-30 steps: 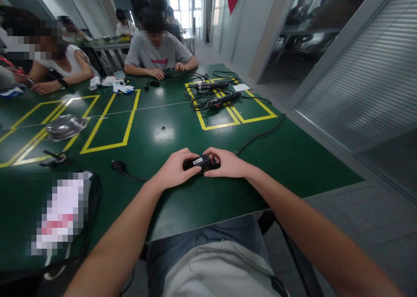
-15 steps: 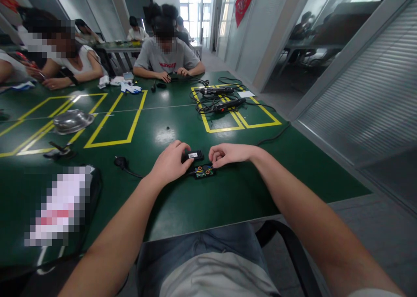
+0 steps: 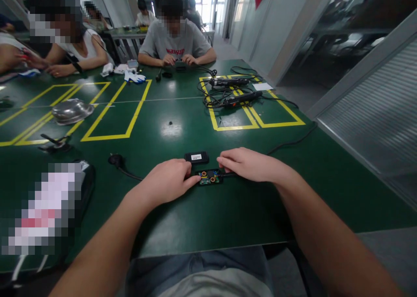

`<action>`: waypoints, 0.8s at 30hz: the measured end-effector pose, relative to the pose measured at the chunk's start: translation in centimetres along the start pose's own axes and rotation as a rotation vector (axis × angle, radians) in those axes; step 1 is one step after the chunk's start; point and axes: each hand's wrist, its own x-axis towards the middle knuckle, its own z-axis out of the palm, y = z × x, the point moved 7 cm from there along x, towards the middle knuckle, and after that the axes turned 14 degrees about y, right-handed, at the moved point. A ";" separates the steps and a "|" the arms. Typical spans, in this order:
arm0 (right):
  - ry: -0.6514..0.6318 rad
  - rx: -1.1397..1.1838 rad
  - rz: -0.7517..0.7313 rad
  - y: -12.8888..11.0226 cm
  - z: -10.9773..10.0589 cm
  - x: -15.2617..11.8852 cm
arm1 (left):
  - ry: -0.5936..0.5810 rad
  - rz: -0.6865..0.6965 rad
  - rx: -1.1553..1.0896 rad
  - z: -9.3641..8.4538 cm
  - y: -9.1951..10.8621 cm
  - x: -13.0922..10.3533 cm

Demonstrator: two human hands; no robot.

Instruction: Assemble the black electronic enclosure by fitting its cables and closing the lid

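An opened power adapter lies on the green table in front of me, its circuit board with two copper-ringed coils facing up. My left hand is at its left end, thumb on the edge of the housing and fingers curled. At the other end, my right hand has its fingers closed round the black cable that leaves the housing. Just beyond the board rests the black adapter cover with a white label, apart from both hands. A power plug on a cord lies left of my left hand.
Two black corded tools lie among yellow tape outlines at the back right. A metal bowl and a dark clamp-like object sit on the left. Across the table a person handles a dark object; gloves lie nearby.
My left hand has let go of the labelled cover, which now lies on the table, and has come down to the adapter's left end. My right hand has shifted to the cable.
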 end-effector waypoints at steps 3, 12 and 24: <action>-0.031 -0.139 0.042 0.1 0.2 -0.6 | -0.037 0.005 0.061 0.0 0.2 -0.2; -0.076 -0.194 0.010 -1.0 1.2 -0.5 | -0.108 -0.025 -0.006 0.4 0.2 -0.6; -0.159 -0.130 0.082 -1.7 -0.1 -0.9 | -0.126 0.000 -0.180 -0.1 0.4 -0.1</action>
